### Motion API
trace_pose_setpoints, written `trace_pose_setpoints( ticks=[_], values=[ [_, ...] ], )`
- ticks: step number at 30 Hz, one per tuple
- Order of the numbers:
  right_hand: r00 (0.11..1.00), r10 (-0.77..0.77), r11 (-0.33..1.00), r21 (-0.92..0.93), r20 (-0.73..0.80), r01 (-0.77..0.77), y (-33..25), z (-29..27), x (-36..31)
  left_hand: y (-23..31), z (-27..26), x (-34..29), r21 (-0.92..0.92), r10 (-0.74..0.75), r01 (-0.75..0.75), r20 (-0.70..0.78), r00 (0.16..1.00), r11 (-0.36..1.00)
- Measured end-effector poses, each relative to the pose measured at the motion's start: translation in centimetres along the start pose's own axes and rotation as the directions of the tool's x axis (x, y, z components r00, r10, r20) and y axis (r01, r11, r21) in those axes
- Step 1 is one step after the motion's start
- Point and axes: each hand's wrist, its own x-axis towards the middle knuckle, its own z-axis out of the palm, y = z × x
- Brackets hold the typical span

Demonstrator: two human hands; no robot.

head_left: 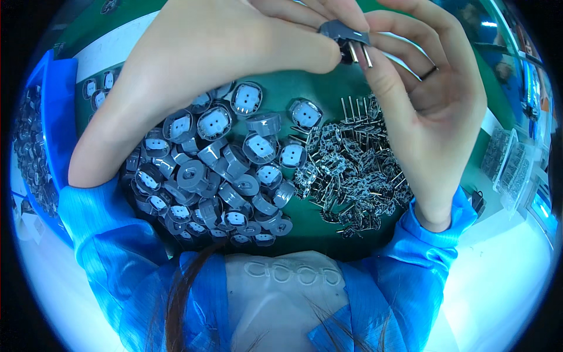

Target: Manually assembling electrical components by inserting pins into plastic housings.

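Near the top of the view, both hands meet at a dark grey plug part [347, 34] with metal pins pointing down. My left hand [234, 50] is closed on its left side, thumb against the lower edge. My right hand [431, 97] grips its right side, with the thumb pressed by the pins and the other fingers curved and spread. Below my left hand lies a heap of round grey plug housings [190, 175], some showing white inserts with holes. A pile of metal pin assemblies [352, 170] lies below my right hand. One housing [306, 113] sits apart at the top of that pile.
A blue bin [58, 97] full of dark parts stands at the far left. More housings [94, 88] stand in rows behind my left wrist. Clear trays [509, 167] with small parts are at the right. The green work surface [305, 226] shows between the piles.
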Motion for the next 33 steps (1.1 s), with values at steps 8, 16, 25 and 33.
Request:
trace_pose_setpoints(
  ticks=[8, 16, 25, 33],
  values=[
    [0.931, 0.364, 0.913, 0.207, -0.028, -0.35, -2.8, 1.7, -0.2, -2.6, -1.2, -0.7, 0.092, 0.27, -0.279, 0.094, 0.958, 0.956],
    [0.733, 0.68, 0.664, 0.408, 0.018, -0.626, -4.1, 2.4, 0.0, -2.5, -0.4, -0.5, 0.204, 0.378, -0.381, 0.055, 0.924, 0.902],
    [0.83, 0.409, 0.912, -0.216, 0.381, -0.35, -1.7, -3.5, -0.2, -1.6, -2.4, 1.4, 0.606, 0.299, -0.101, -0.235, 0.925, 0.789],
    [0.758, 0.264, 0.953, -0.28, 0.596, -0.113, -2.3, -5.7, -2.7, -7.9, -7.7, 3.9, 0.993, 0.706, 0.12, -0.075, 0.705, -0.015]
  ],
)
